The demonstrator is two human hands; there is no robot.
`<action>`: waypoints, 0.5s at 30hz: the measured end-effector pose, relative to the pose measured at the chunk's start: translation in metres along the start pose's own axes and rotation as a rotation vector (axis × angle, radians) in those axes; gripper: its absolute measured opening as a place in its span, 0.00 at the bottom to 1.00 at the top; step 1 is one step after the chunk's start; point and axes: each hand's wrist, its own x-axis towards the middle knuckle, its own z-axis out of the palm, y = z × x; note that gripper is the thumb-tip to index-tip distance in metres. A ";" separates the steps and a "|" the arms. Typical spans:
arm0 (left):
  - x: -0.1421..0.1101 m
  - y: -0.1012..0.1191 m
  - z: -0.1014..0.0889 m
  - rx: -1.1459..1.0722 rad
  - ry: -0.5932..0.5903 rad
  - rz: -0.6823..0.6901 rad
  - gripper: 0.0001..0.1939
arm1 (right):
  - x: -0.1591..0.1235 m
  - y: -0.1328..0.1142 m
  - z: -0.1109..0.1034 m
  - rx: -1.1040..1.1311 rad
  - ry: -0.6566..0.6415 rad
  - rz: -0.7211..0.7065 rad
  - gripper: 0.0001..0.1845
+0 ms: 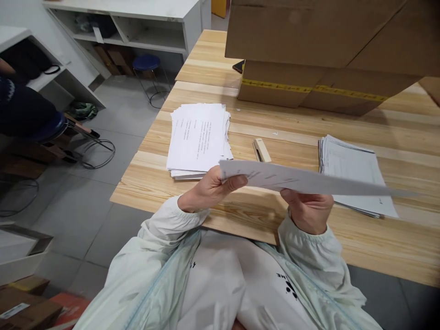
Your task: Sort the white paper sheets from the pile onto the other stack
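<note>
Printed paper sheets (302,180) are held up over the front edge of the table, tilted so that I see them nearly edge-on; how many there are I cannot tell. My left hand (215,188) grips their left end, thumb on the near face. Along the lower edge, my right hand (309,208) pinches them with its thumb in front and fingers behind. Just beyond my left hand lies a thick stack of printed papers (197,135). A beige stapler (261,150) rests behind the held sheets. Another paper stack (354,172) lies to the right, partly covered by them.
Large cardboard boxes (295,85) stand at the back of the wooden table (144,178). A dark flat object (238,67) lies beside them. Blue stool (146,63) and white shelves (151,39) are off to the left, where a seated person (27,110) is partly visible.
</note>
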 end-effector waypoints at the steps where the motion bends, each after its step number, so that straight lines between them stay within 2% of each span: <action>1: 0.001 0.000 0.001 0.016 0.000 0.011 0.21 | 0.000 0.002 0.001 0.002 -0.016 0.001 0.10; 6: 0.002 -0.024 0.004 0.054 0.174 0.014 0.21 | -0.010 0.019 0.010 0.015 -0.009 0.144 0.15; 8: 0.001 -0.032 0.007 0.058 0.207 0.024 0.21 | -0.014 0.023 0.012 0.022 -0.008 0.178 0.16; 15: 0.002 -0.029 0.016 0.067 0.171 0.088 0.16 | -0.014 0.023 0.015 0.081 -0.001 0.076 0.16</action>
